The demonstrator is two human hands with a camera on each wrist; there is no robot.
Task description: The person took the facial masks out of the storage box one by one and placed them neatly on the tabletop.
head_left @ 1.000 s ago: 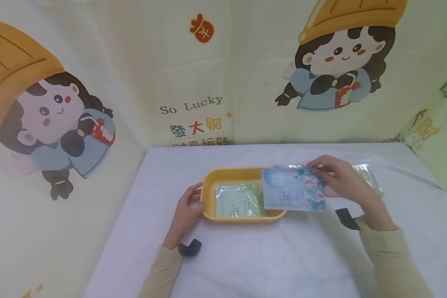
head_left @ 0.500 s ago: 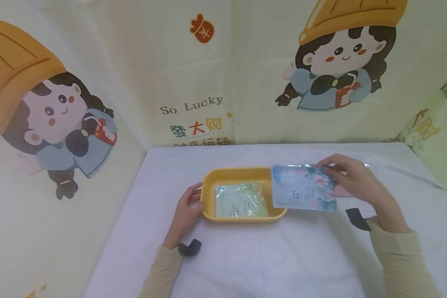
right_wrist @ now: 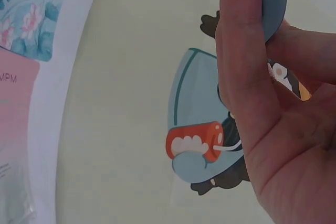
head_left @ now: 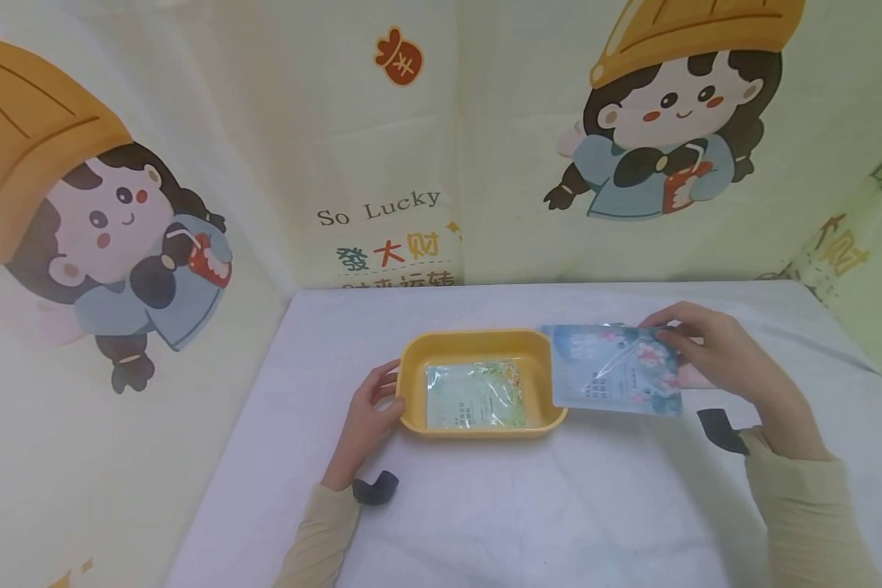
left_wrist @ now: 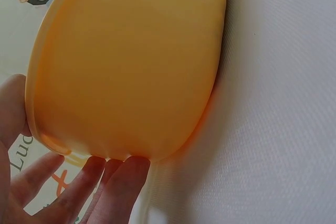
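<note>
A yellow tray (head_left: 481, 433) stands on the table with a green floral foil packet (head_left: 474, 396) lying inside. My left hand (head_left: 367, 416) grips the tray's left end; in the left wrist view the fingers (left_wrist: 123, 187) press the yellow wall and the thumb is at the rim. My right hand (head_left: 713, 347) pinches a blue packet with pink flowers (head_left: 610, 371) by its upper right corner. The held packet overlaps the tray's right end. In the right wrist view only its back edge (right_wrist: 274, 6) shows between thumb and fingers.
Under and behind the held packet, a pink packet (right_wrist: 16, 124) and another blue lotus-print packet (right_wrist: 31, 17) lie on the white cloth (head_left: 559, 506), mostly hidden in the head view. Cartoon-printed curtains (head_left: 507, 163) close off the back and sides.
My right hand has drawn the blue packet rightward, from over the tray's right part to its right end, uncovering the green packet's right side. The left hand and the tray have stayed put.
</note>
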